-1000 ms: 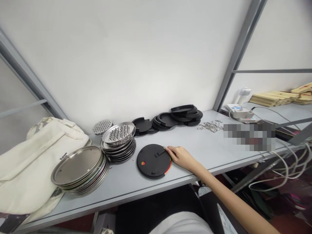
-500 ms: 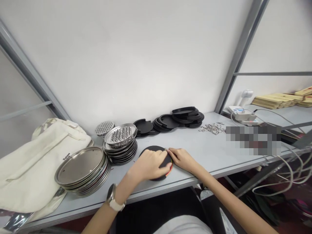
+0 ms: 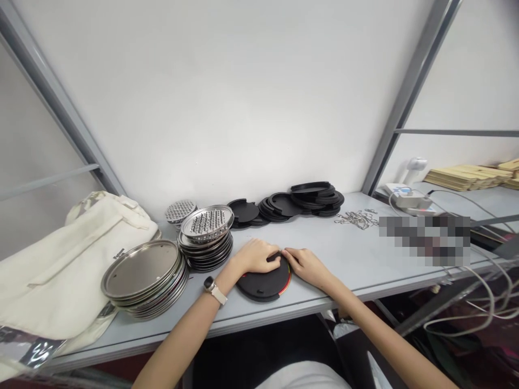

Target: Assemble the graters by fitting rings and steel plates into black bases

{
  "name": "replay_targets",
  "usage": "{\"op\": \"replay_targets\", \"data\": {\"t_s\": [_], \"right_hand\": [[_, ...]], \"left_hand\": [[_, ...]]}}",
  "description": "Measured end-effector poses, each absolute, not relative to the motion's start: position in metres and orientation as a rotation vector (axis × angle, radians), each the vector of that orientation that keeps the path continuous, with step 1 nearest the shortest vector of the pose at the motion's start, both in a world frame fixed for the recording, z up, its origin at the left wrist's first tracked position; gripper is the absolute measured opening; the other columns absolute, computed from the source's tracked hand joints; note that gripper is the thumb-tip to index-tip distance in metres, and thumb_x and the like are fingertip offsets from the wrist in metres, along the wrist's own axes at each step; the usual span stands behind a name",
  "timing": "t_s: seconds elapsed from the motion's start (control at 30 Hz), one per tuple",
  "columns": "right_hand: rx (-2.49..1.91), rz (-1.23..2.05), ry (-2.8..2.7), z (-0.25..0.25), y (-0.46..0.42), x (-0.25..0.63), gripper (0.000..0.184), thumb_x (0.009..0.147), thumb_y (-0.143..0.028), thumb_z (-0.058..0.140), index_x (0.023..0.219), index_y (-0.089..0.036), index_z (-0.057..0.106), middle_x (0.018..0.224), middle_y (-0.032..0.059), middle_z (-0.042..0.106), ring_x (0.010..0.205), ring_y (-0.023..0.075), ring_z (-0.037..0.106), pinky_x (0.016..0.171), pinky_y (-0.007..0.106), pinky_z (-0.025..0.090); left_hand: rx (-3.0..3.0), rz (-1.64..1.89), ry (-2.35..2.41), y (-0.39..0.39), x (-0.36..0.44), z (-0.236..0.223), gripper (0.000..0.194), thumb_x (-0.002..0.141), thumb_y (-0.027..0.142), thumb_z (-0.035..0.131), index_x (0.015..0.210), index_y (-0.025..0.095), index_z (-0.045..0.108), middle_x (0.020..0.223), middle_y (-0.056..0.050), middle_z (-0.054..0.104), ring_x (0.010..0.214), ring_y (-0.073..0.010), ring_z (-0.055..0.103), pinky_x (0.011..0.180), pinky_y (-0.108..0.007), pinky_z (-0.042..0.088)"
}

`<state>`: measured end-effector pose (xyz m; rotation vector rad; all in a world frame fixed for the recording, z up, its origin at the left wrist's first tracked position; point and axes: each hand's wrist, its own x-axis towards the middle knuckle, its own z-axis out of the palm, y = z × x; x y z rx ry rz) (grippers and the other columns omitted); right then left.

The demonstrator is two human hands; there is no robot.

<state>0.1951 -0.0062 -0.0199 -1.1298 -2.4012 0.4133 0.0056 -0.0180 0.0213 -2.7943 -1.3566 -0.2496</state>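
The grey tabletop (image 3: 332, 248) runs before me against a white wall. A cream bag (image 3: 68, 265) covers its left end. Along the back edge sprawls a row of black discs (image 3: 316, 202), overlapping and heaped highest toward the right. A stack of metal plates (image 3: 140, 270) stands by the front edge, just beside the bag, and a stack of graters (image 3: 205, 224) rises behind it to the right, its top one tilted. One more disc (image 3: 261, 283), red and yellow showing at its right rim, lies flat under my hands near the middle of the front edge. My left hand (image 3: 257, 255) rests over its far part, fingers bent; my right hand (image 3: 304, 266) meets it at the far right rim. The fingertips are small here, so I can't tell what either grip closes on. Wire pieces (image 3: 357, 219) lie scattered toward the back right corner.
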Motion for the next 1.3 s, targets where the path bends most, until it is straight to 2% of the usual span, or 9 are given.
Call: {"op": "replay_targets", "data": {"t_s": [0.17, 0.5, 0.57, 0.63, 0.73, 0.8, 1.0, 1.3], "right_hand": [[-1.074, 0.505, -2.401, -0.018, -0.007, 0.196, 0.042, 0.098, -0.033, 0.028, 0.08, -0.018, 0.062, 0.074, 0.0055, 0.069, 0.068, 0.0178, 0.063, 0.064, 0.024, 0.037], [-1.061, 0.527, -2.408, -0.014, -0.008, 0.198, 0.045, 0.097, -0.036, 0.028, 0.074, -0.018, 0.062, 0.069, 0.0046, 0.067, 0.062, 0.0174, 0.06, 0.06, 0.025, 0.035], [-1.052, 0.543, -2.402, -0.014, -0.008, 0.198, 0.044, 0.097, -0.035, 0.028, 0.074, -0.018, 0.062, 0.069, 0.0042, 0.067, 0.061, 0.0171, 0.059, 0.061, 0.025, 0.036], [-1.047, 0.566, -2.391, -0.014, -0.008, 0.199, 0.044, 0.097, -0.035, 0.028, 0.074, -0.018, 0.061, 0.068, 0.0039, 0.066, 0.061, 0.0167, 0.058, 0.061, 0.025, 0.037], [-1.056, 0.59, -2.375, -0.014, -0.008, 0.199, 0.044, 0.097, -0.035, 0.028, 0.072, -0.019, 0.06, 0.066, 0.003, 0.065, 0.059, 0.0162, 0.057, 0.061, 0.025, 0.037], [-1.061, 0.595, -2.371, -0.014, -0.008, 0.199, 0.044, 0.097, -0.036, 0.028, 0.071, -0.019, 0.059, 0.065, 0.0026, 0.064, 0.058, 0.016, 0.057, 0.06, 0.025, 0.036], [-1.054, 0.592, -2.369, -0.012, -0.009, 0.198, 0.044, 0.097, -0.036, 0.028, 0.069, -0.018, 0.058, 0.065, 0.0031, 0.064, 0.059, 0.0161, 0.057, 0.061, 0.025, 0.037], [-1.06, 0.57, -2.332, -0.014, -0.011, 0.197, 0.041, 0.096, -0.037, 0.03, 0.071, -0.018, 0.056, 0.064, 0.0028, 0.062, 0.057, 0.0156, 0.055, 0.057, 0.025, 0.036]], "left_hand": [[-2.843, -0.317, -1.361, -0.021, 0.007, 0.019, 0.019, 0.081, 0.033, 0.052, 0.07, 0.019, 0.059, 0.063, 0.0, 0.062, 0.055, -0.0135, 0.052, 0.053, -0.027, 0.028], [-2.796, -0.3, -1.372, -0.019, 0.008, 0.017, 0.021, 0.081, 0.035, 0.052, 0.067, 0.02, 0.055, 0.062, 0.0, 0.061, 0.055, -0.0145, 0.054, 0.053, -0.027, 0.028], [-2.772, -0.288, -1.403, -0.021, 0.009, 0.019, 0.019, 0.082, 0.037, 0.051, 0.073, 0.02, 0.056, 0.066, -0.001, 0.062, 0.058, -0.0162, 0.056, 0.054, -0.027, 0.03], [-2.743, -0.296, -1.438, -0.023, 0.01, 0.022, 0.019, 0.082, 0.038, 0.051, 0.088, 0.02, 0.056, 0.07, -0.002, 0.063, 0.062, -0.0183, 0.059, 0.056, -0.027, 0.032], [-2.724, -0.302, -1.466, -0.026, 0.012, 0.026, 0.034, 0.081, 0.039, 0.052, 0.11, 0.02, 0.049, 0.073, -0.002, 0.064, 0.066, -0.0211, 0.061, 0.059, -0.028, 0.036], [-2.722, -0.292, -1.472, -0.027, 0.012, 0.027, 0.037, 0.082, 0.04, 0.052, 0.114, 0.02, 0.047, 0.073, -0.002, 0.063, 0.067, -0.0219, 0.062, 0.059, -0.028, 0.037], [-2.727, -0.283, -1.422, -0.024, 0.011, 0.024, 0.025, 0.083, 0.039, 0.05, 0.1, 0.02, 0.051, 0.078, -0.003, 0.066, 0.068, -0.0213, 0.062, 0.059, -0.028, 0.036], [-2.738, -0.304, -1.389, -0.023, 0.01, 0.022, 0.02, 0.083, 0.036, 0.05, 0.096, 0.02, 0.052, 0.073, -0.002, 0.064, 0.064, -0.0201, 0.06, 0.056, -0.028, 0.033]]}}
